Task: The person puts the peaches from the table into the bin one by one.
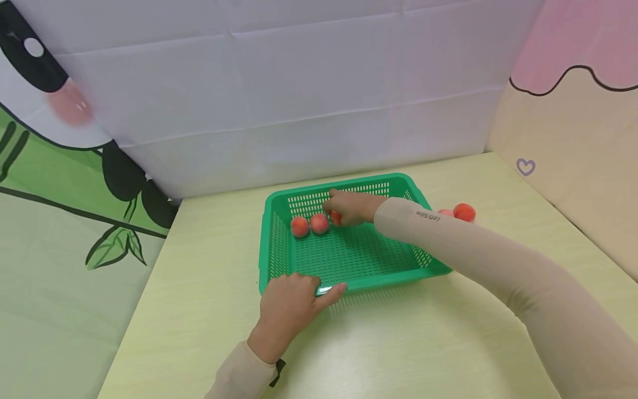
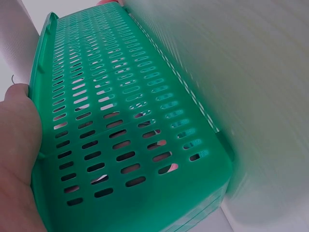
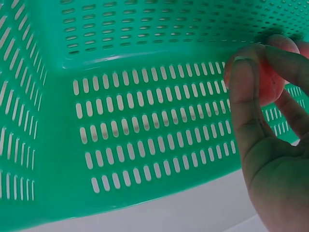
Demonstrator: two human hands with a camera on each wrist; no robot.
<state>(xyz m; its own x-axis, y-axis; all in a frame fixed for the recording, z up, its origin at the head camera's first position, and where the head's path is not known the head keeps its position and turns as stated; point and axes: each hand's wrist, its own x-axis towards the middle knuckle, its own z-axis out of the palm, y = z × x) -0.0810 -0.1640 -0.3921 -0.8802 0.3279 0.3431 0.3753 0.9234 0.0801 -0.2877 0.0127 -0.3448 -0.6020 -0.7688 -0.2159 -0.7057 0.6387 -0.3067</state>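
Note:
A green perforated plastic basket [image 1: 384, 281] stands on the table. Its near rim is gripped by my left hand [image 1: 293, 303], the thumb lying along the rim; in the left wrist view that hand [image 2: 17, 145] shows at the left, beside the slotted basket wall. Inside the basket, toward the back, my right hand [image 1: 351, 206] holds a red peach [image 3: 270, 84] between thumb and fingers, close over the slotted floor. Two more peaches, one at the left [image 1: 299, 226] and one beside it [image 1: 319, 223], lie in the basket's back left part.
Right of the basket, beyond my right sleeve, lie a red peach [image 1: 464, 212] and a paler one [image 1: 445, 213] partly hidden by the sleeve. The pale yellow table [image 1: 209, 266] meets a white cloth backdrop [image 1: 319, 111] behind and printed cloth at both sides.

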